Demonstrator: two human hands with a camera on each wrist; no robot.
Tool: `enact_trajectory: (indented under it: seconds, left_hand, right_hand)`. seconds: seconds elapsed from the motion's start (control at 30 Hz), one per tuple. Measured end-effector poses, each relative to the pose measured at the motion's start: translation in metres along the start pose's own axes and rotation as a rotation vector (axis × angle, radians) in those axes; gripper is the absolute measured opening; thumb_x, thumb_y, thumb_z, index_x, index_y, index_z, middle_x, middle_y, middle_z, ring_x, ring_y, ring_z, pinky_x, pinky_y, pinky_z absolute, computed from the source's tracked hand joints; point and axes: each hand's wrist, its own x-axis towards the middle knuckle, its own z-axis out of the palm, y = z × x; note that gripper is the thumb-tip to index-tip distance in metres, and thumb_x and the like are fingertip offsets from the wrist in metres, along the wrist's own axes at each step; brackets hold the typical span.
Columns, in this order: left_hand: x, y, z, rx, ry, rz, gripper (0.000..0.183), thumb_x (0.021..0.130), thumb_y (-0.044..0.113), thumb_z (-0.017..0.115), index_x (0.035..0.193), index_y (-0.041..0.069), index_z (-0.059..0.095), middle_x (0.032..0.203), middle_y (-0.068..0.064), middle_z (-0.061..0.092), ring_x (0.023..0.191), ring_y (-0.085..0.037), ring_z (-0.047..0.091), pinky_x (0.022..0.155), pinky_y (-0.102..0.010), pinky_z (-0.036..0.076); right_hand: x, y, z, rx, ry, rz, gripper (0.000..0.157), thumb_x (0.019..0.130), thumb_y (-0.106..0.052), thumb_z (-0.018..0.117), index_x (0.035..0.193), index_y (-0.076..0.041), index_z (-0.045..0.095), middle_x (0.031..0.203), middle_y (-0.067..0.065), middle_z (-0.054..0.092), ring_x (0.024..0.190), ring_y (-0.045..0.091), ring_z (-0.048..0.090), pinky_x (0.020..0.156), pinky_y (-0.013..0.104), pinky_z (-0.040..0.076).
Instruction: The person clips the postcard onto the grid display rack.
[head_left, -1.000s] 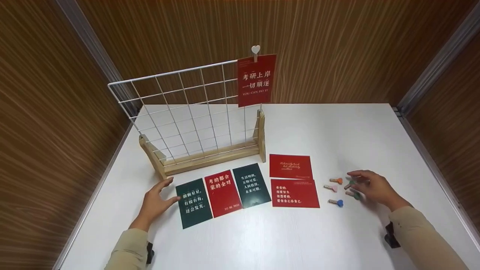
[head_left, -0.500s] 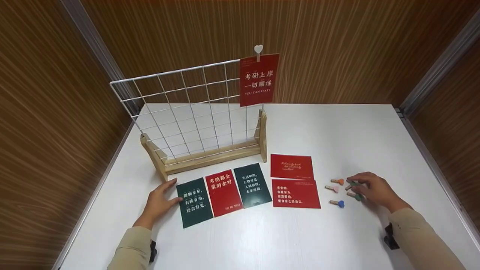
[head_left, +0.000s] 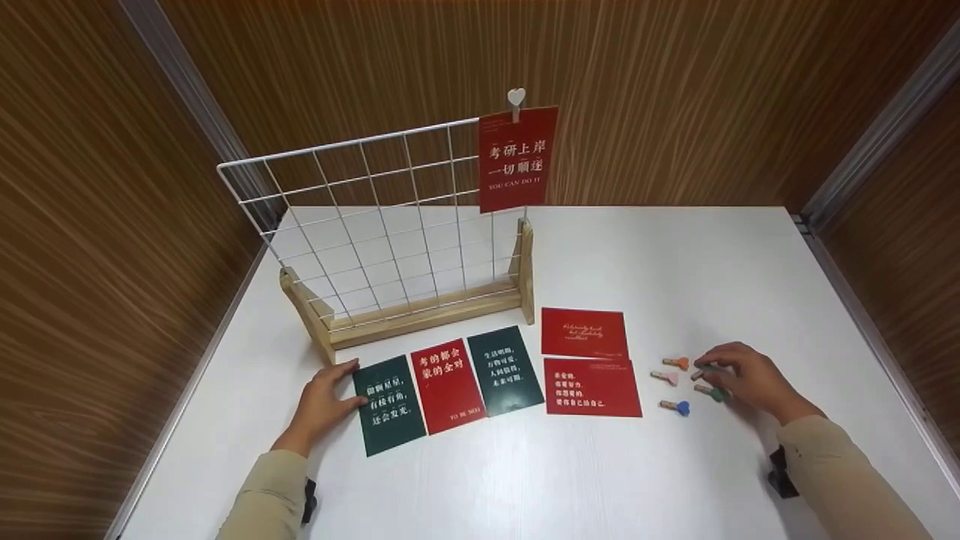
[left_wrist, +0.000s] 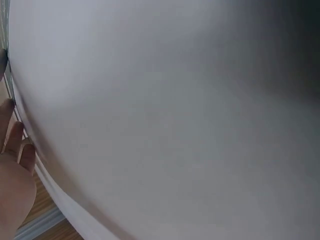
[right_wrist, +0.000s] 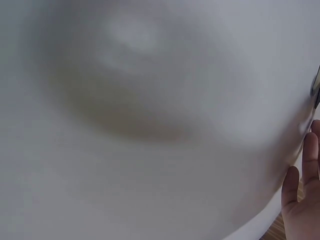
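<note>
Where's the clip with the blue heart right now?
In the head view, the blue heart clip lies on the right side of the white table, just right of the lower red card and below the pink heart clip.

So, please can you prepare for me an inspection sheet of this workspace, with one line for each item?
Surface: smooth white tabletop, some glare.
Job's things: white wire grid in a pale wooden stand; rectangular red card at its upper right, under a white heart-shaped clip; two dark green cards and three more red cards lie flat; to their right, small heart-topped wooden clips in orange, pink, blue and green.
Clutter: nothing seen.
Hands: left hand, thumb at the leftmost green card's edge; right hand at the wooden clips, grip unclear.
Cables: nothing seen.
Surroundings: brown wood-grain panels, grey metal corner strips.
</note>
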Motion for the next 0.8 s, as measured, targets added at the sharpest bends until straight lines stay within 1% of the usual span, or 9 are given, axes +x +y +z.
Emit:
enact_trajectory:
  seconds: [0.17,0.3,0.4,0.53,0.63,0.73,0.8]
  left_hand:
    - [0.0,0.0,0.001,-0.01,0.014,0.009,0.067,0.072,0.0,0.08,0.133,-0.001,0.052,0.133,-0.018,0.053,0.129,-0.038,0.039,0.108,-0.048,0.027]
    - [0.001,-0.001,0.003,-0.03,0.038,0.028,0.068,0.069,-0.005,0.08,0.132,-0.002,0.053,0.129,-0.018,0.054,0.125,-0.037,0.043,0.106,-0.047,0.032]
    - [0.001,-0.001,0.004,-0.044,0.053,0.042,0.069,0.067,-0.007,0.081,0.13,-0.002,0.054,0.124,-0.017,0.054,0.121,-0.035,0.048,0.101,-0.047,0.038]
    - [0.001,0.001,0.005,-0.07,0.06,0.045,0.069,0.066,-0.01,0.08,0.13,-0.003,0.055,0.118,-0.015,0.054,0.113,-0.033,0.053,0.094,-0.041,0.046]
    - [0.002,0.002,0.005,-0.09,0.056,0.026,0.069,0.066,-0.012,0.08,0.13,-0.007,0.053,0.118,-0.017,0.052,0.107,-0.033,0.056,0.09,-0.036,0.049]
    - [0.002,0.003,0.004,-0.1,0.047,-0.009,0.069,0.068,-0.011,0.079,0.131,-0.009,0.05,0.119,-0.018,0.052,0.103,-0.033,0.059,0.086,-0.033,0.051]
    - [0.002,0.004,0.003,-0.104,0.042,-0.039,0.067,0.069,-0.01,0.079,0.13,-0.009,0.051,0.117,-0.018,0.053,0.099,-0.031,0.06,0.083,-0.031,0.052]
  right_hand:
    - [0.0,-0.001,-0.001,-0.033,0.003,-0.035,0.016,0.085,-0.004,0.069,0.101,-0.009,0.071,0.112,0.016,0.057,0.104,0.041,0.055,0.086,0.057,0.046]
    - [0.001,-0.004,-0.004,-0.031,-0.017,-0.001,0.016,0.086,-0.005,0.068,0.101,-0.01,0.068,0.111,0.016,0.057,0.102,0.04,0.055,0.085,0.057,0.046]
    - [0.001,-0.004,-0.006,-0.024,-0.027,0.036,0.017,0.087,-0.006,0.068,0.104,-0.008,0.066,0.109,0.015,0.06,0.101,0.039,0.057,0.085,0.056,0.046]
    - [0.001,-0.004,-0.01,-0.028,-0.026,0.055,0.019,0.088,-0.006,0.067,0.107,-0.004,0.064,0.105,0.015,0.065,0.1,0.04,0.06,0.085,0.056,0.047]
    - [0.002,-0.003,-0.013,-0.03,-0.012,0.058,0.019,0.089,-0.006,0.065,0.108,-0.004,0.064,0.105,0.016,0.066,0.099,0.041,0.061,0.084,0.057,0.047]
    - [0.002,-0.003,-0.015,-0.011,0.01,0.057,0.019,0.09,-0.006,0.064,0.109,-0.003,0.064,0.106,0.018,0.066,0.098,0.042,0.061,0.083,0.058,0.047]
    - [0.002,-0.004,-0.017,0.014,0.022,0.06,0.021,0.09,-0.009,0.065,0.11,-0.003,0.064,0.107,0.018,0.066,0.099,0.041,0.061,0.083,0.055,0.048]
